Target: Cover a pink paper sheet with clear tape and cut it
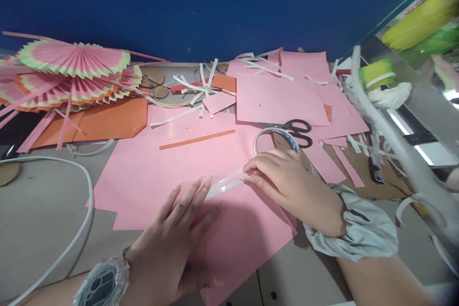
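Observation:
My left hand (179, 234) lies with fingers stretched out on the pink paper (143, 177), its fingertips at the left end of a pale, shiny strip of tape (225, 184). My right hand (287, 181) pinches the strip's right end between thumb and fingers. Two pale bands run between the hands; whether one is a backing peeled off the other I cannot tell. Just behind my right hand stands a tape roll (256, 142) with blue on its inner side. Black-handled scissors (304, 126) lie beside the roll. A thin orange paper strip (197, 139) rests farther back on the pink paper.
Folded pink paper fans (75, 60) with green edges lie at the back left, over orange paper (107, 122). More pink sheets (279, 98) and white scraps (201, 83) are at the back. A box cutter (376, 172) and a white tube (387, 119) are at the right.

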Demonstrator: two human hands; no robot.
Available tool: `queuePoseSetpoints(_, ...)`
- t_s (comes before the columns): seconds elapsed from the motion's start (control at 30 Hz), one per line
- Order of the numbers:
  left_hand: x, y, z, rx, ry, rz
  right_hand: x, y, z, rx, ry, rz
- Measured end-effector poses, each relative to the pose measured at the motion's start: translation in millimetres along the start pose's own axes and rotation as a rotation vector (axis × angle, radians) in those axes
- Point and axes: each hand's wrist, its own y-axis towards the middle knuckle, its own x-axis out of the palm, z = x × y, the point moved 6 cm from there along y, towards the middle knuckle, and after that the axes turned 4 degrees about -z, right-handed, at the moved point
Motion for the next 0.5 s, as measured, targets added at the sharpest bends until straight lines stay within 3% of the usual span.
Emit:
queuePoseSetpoints(0.17,0.4,-0.3,2.1,-0.025,-0.015,-0.014,0.5,0.5,1.6,0.015,-0.004,-0.044)
queuePoseSetpoints(0.5,0.6,0.8,2.8,-0.013,0.035,-0.018,8.5,4.6,5.3,0.127,0.033,-0.005)
